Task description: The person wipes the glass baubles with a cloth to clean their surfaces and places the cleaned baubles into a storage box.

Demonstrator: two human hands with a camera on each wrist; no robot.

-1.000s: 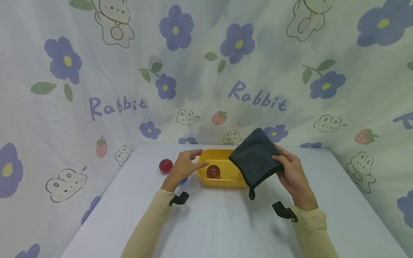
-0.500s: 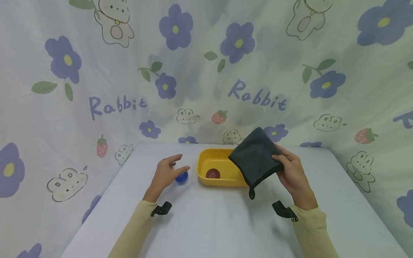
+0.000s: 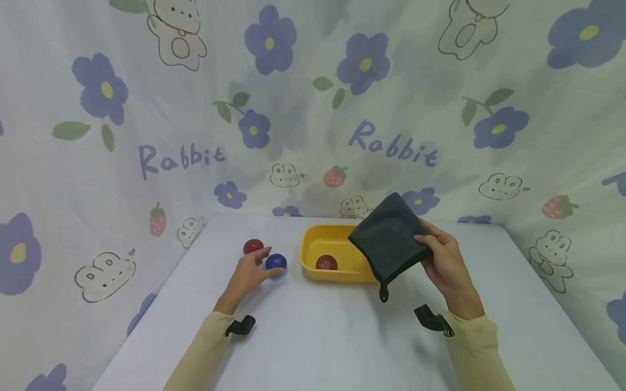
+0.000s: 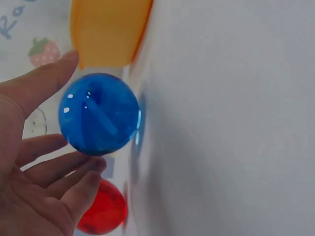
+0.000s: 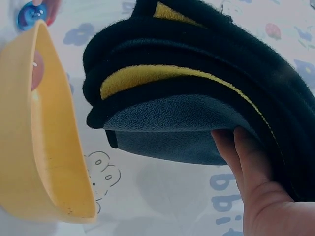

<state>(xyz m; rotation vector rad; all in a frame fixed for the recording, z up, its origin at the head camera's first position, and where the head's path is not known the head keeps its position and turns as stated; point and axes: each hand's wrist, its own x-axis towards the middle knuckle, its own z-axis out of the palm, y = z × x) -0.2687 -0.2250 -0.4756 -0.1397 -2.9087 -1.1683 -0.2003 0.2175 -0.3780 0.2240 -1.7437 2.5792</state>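
Note:
A clear blue ball [image 3: 276,264] rests on the white table, left of the yellow tray [image 3: 308,271]. My left hand [image 3: 244,279] is around its near left side, thumb and fingers spread. In the left wrist view, the thumb is apart from the blue ball [image 4: 98,115], and the fingertips are close to its lower left; whether they touch is unclear. Behind that hand is a red ball [image 3: 253,246], partly covered by the fingers. Inside the tray lies a reddish-brown ball [image 3: 326,263]. My right hand [image 3: 442,260] pinches a folded dark grey cloth [image 3: 391,236] by its right corner.
The cloth is held up in front of the tray's right part and hides it. A hanging loop [image 3: 383,293] dangles from its lower corner. Behind the table hangs a patterned curtain [image 3: 303,108] with flowers and rabbits.
My left hand has moved left from the tray's edge to the blue ball. The ball in the tray now sits lower behind the rim. My right hand keeps holding the cloth in place.

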